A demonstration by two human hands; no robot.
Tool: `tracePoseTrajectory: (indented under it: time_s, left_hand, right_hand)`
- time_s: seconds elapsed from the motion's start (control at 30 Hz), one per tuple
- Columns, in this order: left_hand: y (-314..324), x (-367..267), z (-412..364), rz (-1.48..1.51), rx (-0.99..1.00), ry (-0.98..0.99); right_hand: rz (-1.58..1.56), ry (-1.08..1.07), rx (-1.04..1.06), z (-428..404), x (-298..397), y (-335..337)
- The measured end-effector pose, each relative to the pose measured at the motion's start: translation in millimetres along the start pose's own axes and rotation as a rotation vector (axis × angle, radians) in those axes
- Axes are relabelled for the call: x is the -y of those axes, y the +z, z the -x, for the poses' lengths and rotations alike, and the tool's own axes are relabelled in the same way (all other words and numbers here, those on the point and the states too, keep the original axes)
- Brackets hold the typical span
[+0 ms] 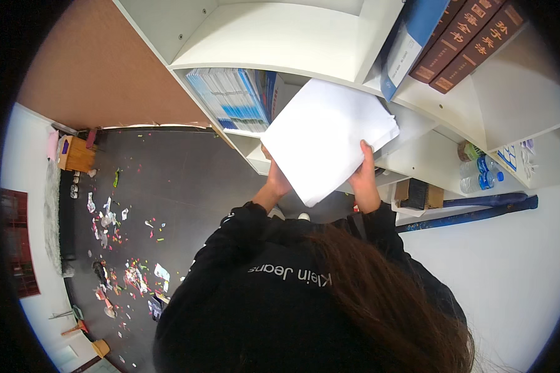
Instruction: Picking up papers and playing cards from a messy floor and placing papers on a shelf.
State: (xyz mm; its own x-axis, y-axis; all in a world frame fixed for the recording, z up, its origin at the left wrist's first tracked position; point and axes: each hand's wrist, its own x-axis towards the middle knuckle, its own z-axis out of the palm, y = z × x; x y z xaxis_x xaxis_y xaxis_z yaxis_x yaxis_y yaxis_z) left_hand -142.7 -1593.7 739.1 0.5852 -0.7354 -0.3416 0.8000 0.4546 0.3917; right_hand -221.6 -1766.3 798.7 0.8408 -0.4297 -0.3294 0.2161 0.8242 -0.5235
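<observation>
Both my hands hold a stack of white paper [326,135] by its two sides, in front of a white shelf unit [280,23]. My left hand [277,177] grips the stack's left edge, its fingers partly hidden beneath. On the right edge, my right hand [366,175] has its thumb against the side of the stack. The far end of the paper reaches into the opening of a middle compartment. Just left of it in that compartment stands a row of thin blue-and-white booklets [228,100].
Thick brown books [466,46] and a blue file box [410,51] lean in the upper right compartment. Water bottles [478,175] lie on a lower right shelf, near an open cardboard box [434,196] and long blue rolls [471,217]. Colourful litter [135,275] covers part of the dark floor.
</observation>
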Motion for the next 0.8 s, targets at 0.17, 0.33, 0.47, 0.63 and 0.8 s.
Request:
tracePoseTrajectory:
  time_s: [0.17,0.33,0.47,0.63,0.8]
  left_hand:
    - [-42.1,-0.5,0.0,0.424,0.010,-0.038]
    - [-45.9,-18.7,7.9,0.021,-0.062,0.026]
    - [-44.2,-14.7,10.7,0.107,-0.023,0.144]
    - [-44.1,-17.8,6.2,0.101,0.022,0.184]
    - [-21.4,-23.5,11.6,0.134,0.086,0.203]
  right_hand:
    - [0.006,0.080,-0.107,-16.8,-18.2,-30.0]
    - [0.249,-0.034,-0.015,-40.6,-54.2,-104.3]
    - [0.268,-0.004,0.067,-23.8,-57.6,-91.3]
    - [0.696,-0.293,0.339,-8.0,-48.6,-79.3]
    - [0.307,-0.010,0.156,-12.0,-42.8,-76.6]
